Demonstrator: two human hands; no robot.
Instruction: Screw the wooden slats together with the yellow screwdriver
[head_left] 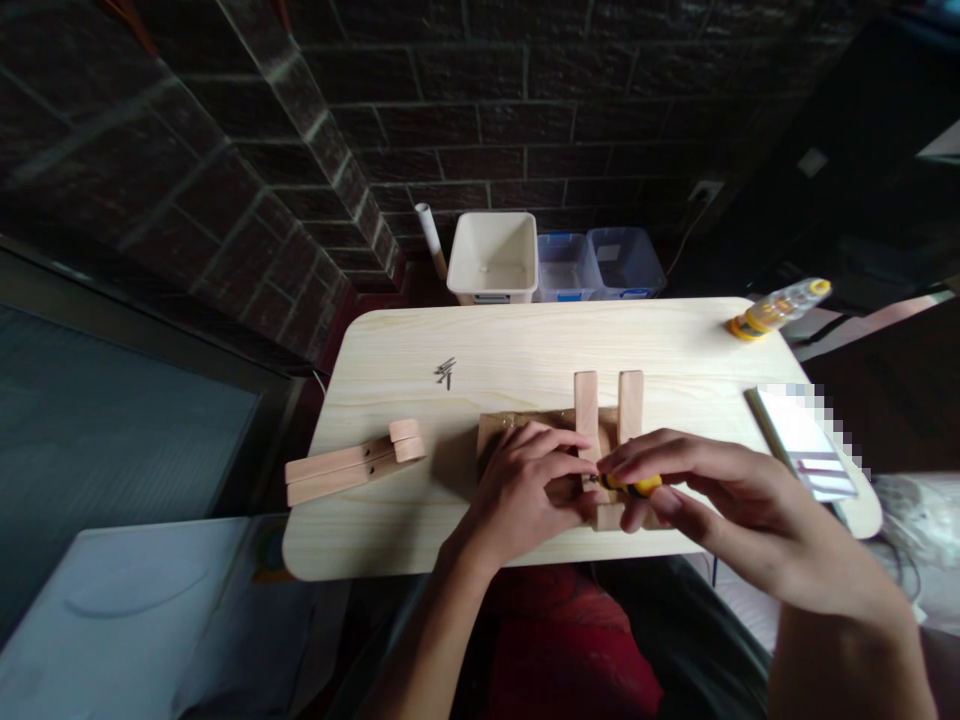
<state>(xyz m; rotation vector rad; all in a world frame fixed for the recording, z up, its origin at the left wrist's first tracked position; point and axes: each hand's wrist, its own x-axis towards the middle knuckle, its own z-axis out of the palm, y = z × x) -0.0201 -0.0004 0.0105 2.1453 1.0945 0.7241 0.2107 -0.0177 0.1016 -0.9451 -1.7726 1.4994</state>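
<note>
My right hand [720,490] has its fingers closed around a small screwdriver [639,486] with a yellow and black handle. Its tip points left, at a wooden slat [587,420]. My left hand [529,485] is on that slat, index finger and thumb about the spot where the tip meets it; whether a screw is there is too small to tell. A second wooden slat [631,405] stands parallel on the right. Both reach over a brown piece [491,428], largely hidden under my left hand. A short wooden end [609,516] shows below the screwdriver.
Left on the table [360,370] lies a joined wooden piece [337,472] with dark holes. Several dark screws [445,371] lie in a pile behind. A clear yellow-capped bottle [780,308] stands back right, near a notebook [806,440]. Beyond the table are a white bin [493,255] and clear blue boxes [566,265].
</note>
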